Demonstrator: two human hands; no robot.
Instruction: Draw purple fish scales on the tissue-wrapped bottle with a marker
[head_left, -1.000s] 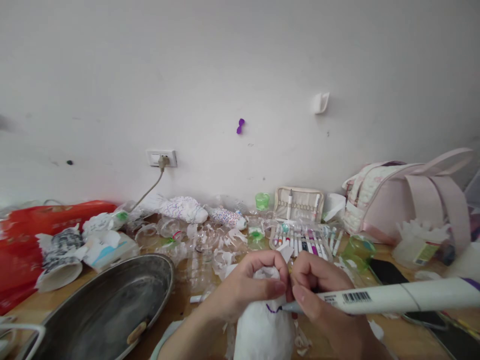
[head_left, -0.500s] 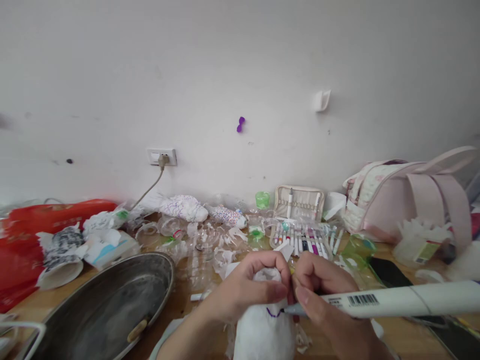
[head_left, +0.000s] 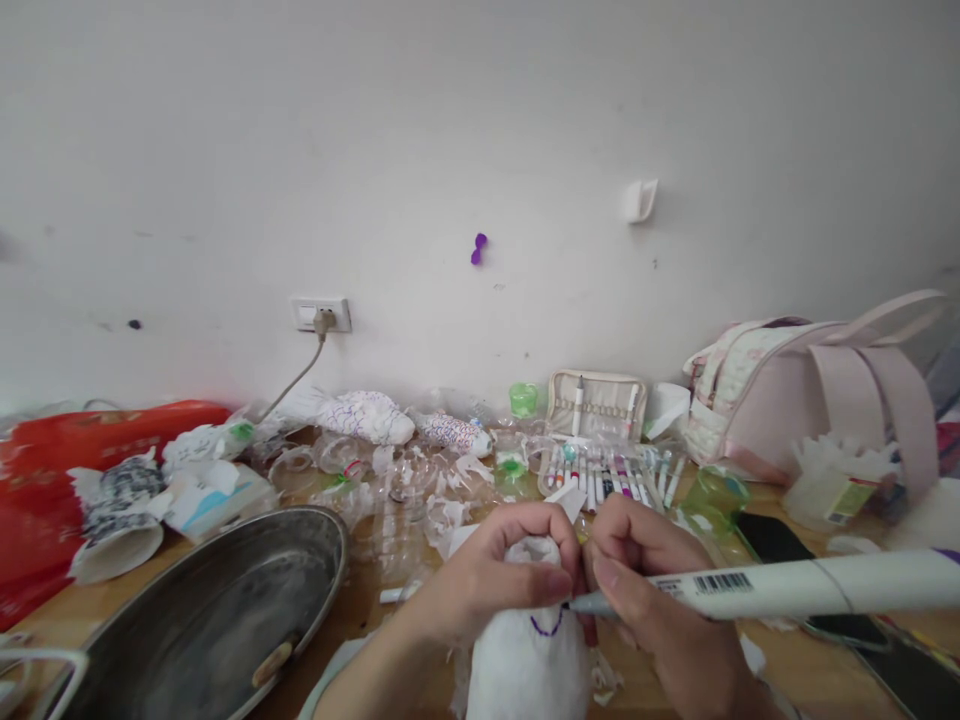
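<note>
A white paper-covered, bottle-shaped piece [head_left: 529,665] stands in front of me with its narrow end up. My left hand [head_left: 517,560] is closed around that neck, thumb across the near side. In my right hand [head_left: 660,600] is a white marker [head_left: 780,588] with a barcode on its barrel, held like a pen. Its grey tip end meets the paper surface just below my left fingers. A curved purple line [head_left: 547,627] runs across the white surface, ending at the tip.
A dark oval metal pan [head_left: 217,610] lies at left. Behind are plastic bottle pieces [head_left: 405,500], two patterned fish shapes [head_left: 367,415] and a marker case [head_left: 596,400]. At right are a pink bag [head_left: 772,400], a phone [head_left: 772,540] and a green cup [head_left: 716,495].
The marker tip has moved slightly up in my right hand, and the purple line has grown longer up its right side. My left hand keeps its hold on the neck.
</note>
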